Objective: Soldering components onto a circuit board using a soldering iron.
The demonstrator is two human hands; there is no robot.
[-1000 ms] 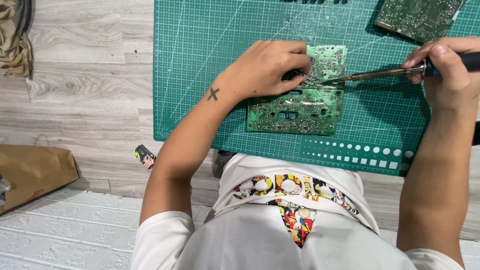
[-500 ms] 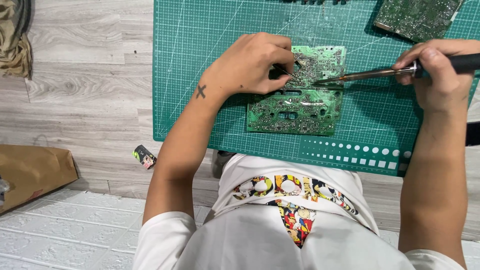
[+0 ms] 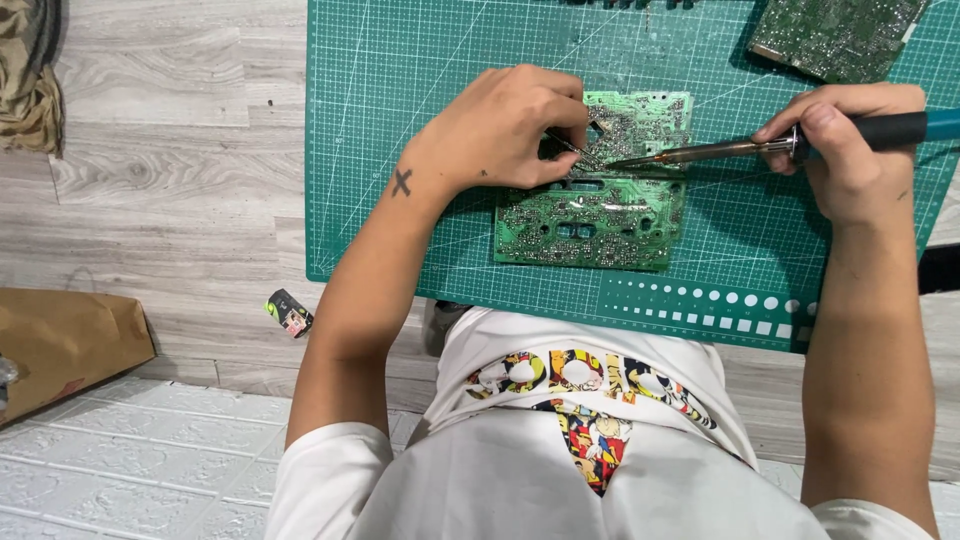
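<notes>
A green circuit board point(image 3: 600, 215) lies solder side up on a green cutting mat point(image 3: 400, 120). My left hand point(image 3: 500, 125) rests on the board's upper left part, its fingers pinched on a thin metal tool, probably tweezers point(image 3: 568, 148), whose tip points at the board. My right hand point(image 3: 850, 140) grips the dark handle of a soldering iron point(image 3: 720, 150). The iron's tip touches the board just right of my left fingertips.
A second green circuit board point(image 3: 835, 35) lies at the mat's top right corner. On the wood-look floor sit a small dark object point(image 3: 290, 312), a brown paper bag point(image 3: 60, 345) at the left, and camouflage cloth point(image 3: 30, 80) at top left.
My left hand has shifted slightly up and left along the board. The soldering iron's tip stays on the board's upper part, and my right hand has lifted a little.
</notes>
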